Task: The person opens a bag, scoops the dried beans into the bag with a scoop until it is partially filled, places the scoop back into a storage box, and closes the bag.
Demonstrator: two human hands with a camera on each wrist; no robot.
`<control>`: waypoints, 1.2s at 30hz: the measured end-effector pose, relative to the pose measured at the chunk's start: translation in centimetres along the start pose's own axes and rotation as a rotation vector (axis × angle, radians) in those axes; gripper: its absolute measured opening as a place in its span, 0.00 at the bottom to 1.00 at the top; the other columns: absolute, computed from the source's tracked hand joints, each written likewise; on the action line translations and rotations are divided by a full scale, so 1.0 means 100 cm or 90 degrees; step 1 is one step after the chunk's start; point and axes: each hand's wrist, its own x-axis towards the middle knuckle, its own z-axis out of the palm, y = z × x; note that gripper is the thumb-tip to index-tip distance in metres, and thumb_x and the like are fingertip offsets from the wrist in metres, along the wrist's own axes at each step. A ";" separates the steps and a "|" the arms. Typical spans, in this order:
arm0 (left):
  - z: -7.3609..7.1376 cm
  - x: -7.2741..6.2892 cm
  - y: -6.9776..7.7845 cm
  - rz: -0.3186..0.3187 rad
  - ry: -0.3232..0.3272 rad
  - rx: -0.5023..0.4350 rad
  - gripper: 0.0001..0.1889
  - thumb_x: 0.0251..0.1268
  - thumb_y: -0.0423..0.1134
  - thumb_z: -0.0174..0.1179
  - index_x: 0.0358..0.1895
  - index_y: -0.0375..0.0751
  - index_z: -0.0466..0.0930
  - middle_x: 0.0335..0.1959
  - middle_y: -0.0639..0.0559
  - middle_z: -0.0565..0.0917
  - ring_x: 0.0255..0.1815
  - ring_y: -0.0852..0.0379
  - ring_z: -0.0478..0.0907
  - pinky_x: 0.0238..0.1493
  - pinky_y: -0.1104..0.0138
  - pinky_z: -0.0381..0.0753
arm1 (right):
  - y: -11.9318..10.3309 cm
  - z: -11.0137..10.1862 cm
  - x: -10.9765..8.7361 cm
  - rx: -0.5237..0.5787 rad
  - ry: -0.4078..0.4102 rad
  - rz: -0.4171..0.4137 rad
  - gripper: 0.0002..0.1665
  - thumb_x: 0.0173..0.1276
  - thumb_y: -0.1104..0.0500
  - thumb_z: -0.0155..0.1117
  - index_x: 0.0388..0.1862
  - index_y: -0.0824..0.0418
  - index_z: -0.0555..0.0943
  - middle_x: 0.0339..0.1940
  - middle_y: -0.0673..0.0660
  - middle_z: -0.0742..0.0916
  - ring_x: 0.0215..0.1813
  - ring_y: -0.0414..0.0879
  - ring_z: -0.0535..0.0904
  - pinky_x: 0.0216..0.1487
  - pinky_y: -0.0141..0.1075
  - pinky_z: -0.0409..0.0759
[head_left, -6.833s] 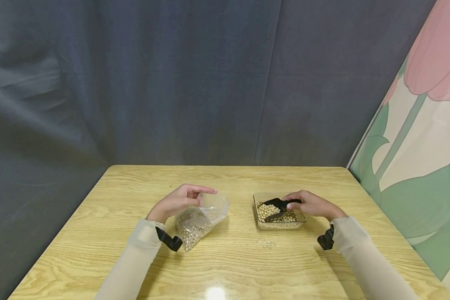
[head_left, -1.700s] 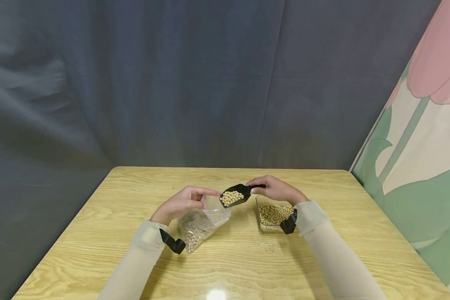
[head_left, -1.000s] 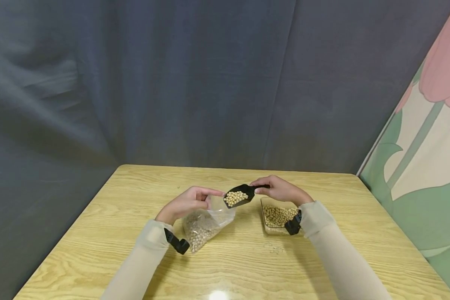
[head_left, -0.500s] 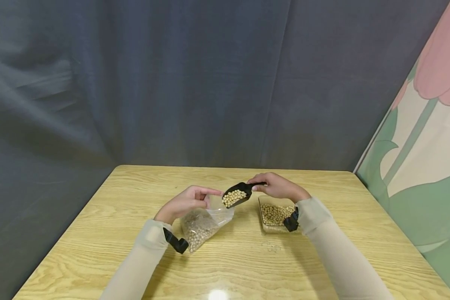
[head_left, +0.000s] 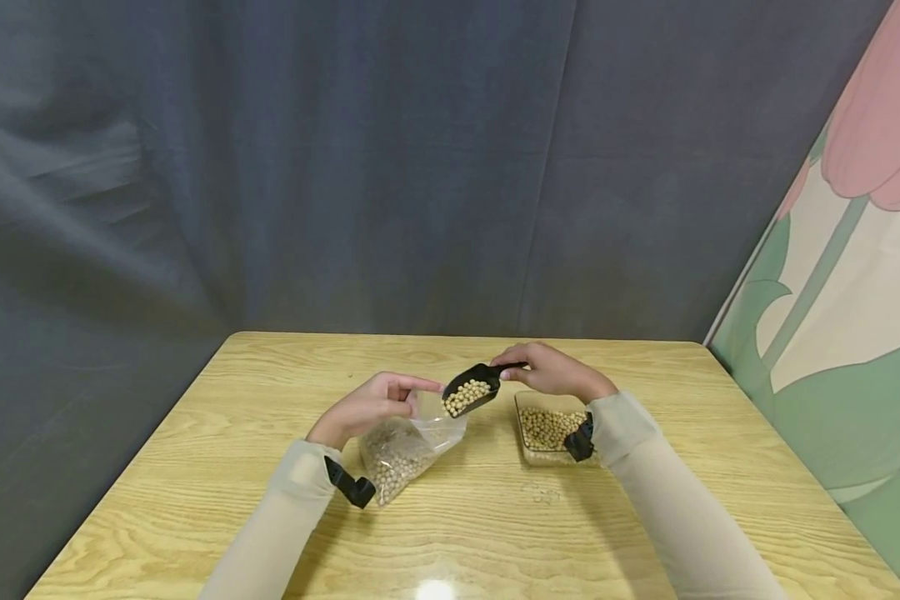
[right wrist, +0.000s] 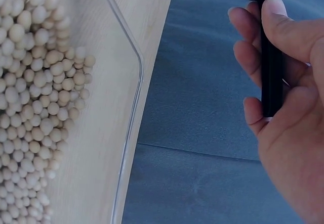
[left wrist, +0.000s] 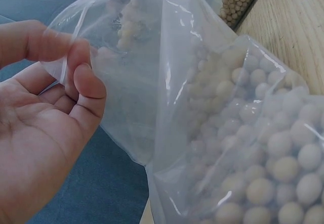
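Observation:
My left hand (head_left: 371,406) pinches the rim of a clear plastic bag (head_left: 399,462) with its thumb and curled fingers, the index finger stretched along the mouth. The bag leans on the table, its lower part filled with soybeans (left wrist: 260,188). My right hand (head_left: 553,372) grips the handle of a black scoop (head_left: 477,374), fingers wrapped round it in the right wrist view. Soybeans (head_left: 465,397) lie in the scoop, which is held over the bag's mouth, tip tilted down to the left. Its tip is close to my left index finger; whether they touch I cannot tell.
A clear rectangular container (head_left: 558,459) with soybeans stands on the wooden table (head_left: 465,542), right of the bag and partly hidden by my right wrist. Faint marks (head_left: 542,493) show on the table before it. A dark curtain (head_left: 390,167) hangs behind the table.
Earliest, the scoop was down among the soybeans in the container; my right hand has since lifted it left over the bag's mouth. In the last second it has tilted slightly. My left hand keeps its place.

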 end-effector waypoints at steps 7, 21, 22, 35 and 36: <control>0.000 -0.001 0.001 0.003 -0.001 0.001 0.26 0.60 0.21 0.48 0.64 0.21 0.66 0.21 0.59 0.74 0.26 0.63 0.69 0.31 0.70 0.70 | -0.003 -0.001 0.001 -0.013 0.003 -0.003 0.20 0.72 0.61 0.55 0.61 0.64 0.78 0.56 0.62 0.83 0.57 0.55 0.78 0.55 0.48 0.77; -0.001 0.000 0.001 0.002 -0.006 0.000 0.25 0.61 0.21 0.46 0.64 0.21 0.66 0.19 0.58 0.73 0.25 0.63 0.68 0.32 0.68 0.69 | -0.008 -0.002 0.003 -0.031 0.013 -0.026 0.19 0.72 0.63 0.55 0.59 0.66 0.79 0.54 0.62 0.84 0.55 0.54 0.79 0.53 0.48 0.78; -0.001 0.000 0.001 0.001 -0.007 0.001 0.25 0.61 0.21 0.46 0.64 0.21 0.66 0.19 0.59 0.73 0.25 0.63 0.67 0.32 0.68 0.70 | -0.008 -0.003 0.003 -0.033 0.013 -0.028 0.19 0.71 0.63 0.55 0.59 0.66 0.79 0.54 0.62 0.84 0.55 0.54 0.79 0.54 0.48 0.78; -0.002 0.000 0.002 -0.010 -0.008 0.012 0.25 0.62 0.23 0.48 0.65 0.23 0.67 0.22 0.58 0.74 0.27 0.61 0.69 0.36 0.68 0.72 | -0.012 -0.006 0.004 -0.056 0.026 -0.043 0.17 0.70 0.62 0.57 0.57 0.63 0.81 0.53 0.60 0.85 0.53 0.53 0.80 0.52 0.48 0.78; -0.002 0.000 0.002 -0.009 -0.009 0.011 0.25 0.62 0.23 0.48 0.65 0.23 0.67 0.22 0.58 0.74 0.27 0.61 0.69 0.36 0.68 0.73 | -0.012 -0.006 0.004 -0.058 0.027 -0.043 0.17 0.70 0.62 0.57 0.56 0.63 0.81 0.53 0.60 0.85 0.53 0.53 0.80 0.52 0.47 0.78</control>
